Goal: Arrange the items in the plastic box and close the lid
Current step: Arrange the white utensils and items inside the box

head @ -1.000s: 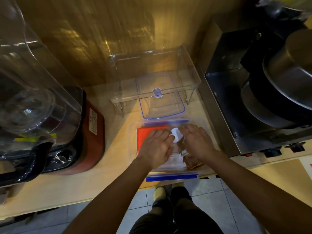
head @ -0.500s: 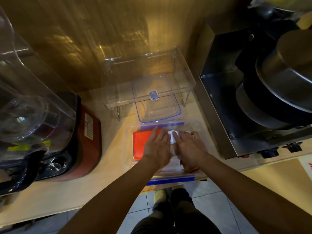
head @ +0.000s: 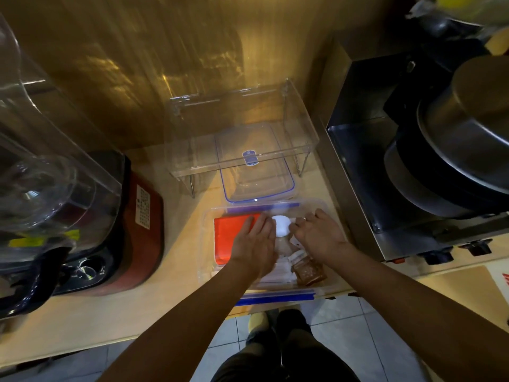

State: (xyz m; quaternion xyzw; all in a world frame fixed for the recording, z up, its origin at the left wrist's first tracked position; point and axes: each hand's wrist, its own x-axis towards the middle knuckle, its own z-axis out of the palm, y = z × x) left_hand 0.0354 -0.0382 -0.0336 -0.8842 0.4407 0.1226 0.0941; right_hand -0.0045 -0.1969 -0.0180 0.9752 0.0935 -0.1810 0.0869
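Head view: in the box (head: pixel 207 244) at the counter's (head: pixel 181 274) front edge, our left hand (head: pixel 254 244) lies flat, fingers straight, on a red packet (head: pixel 228 238); our right hand (head: pixel 319 235) curls its fingers by a white cap (head: pixel 281 226), grip unclear.

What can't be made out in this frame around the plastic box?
Head view only:
- white object: blurred, partly covered by both hands; identity unclear.
- right hand: whether it grips the white object; fingertips curl out of sight.
- plastic box contents under the left hand: hidden.
- label on the red appliance: too small to read.
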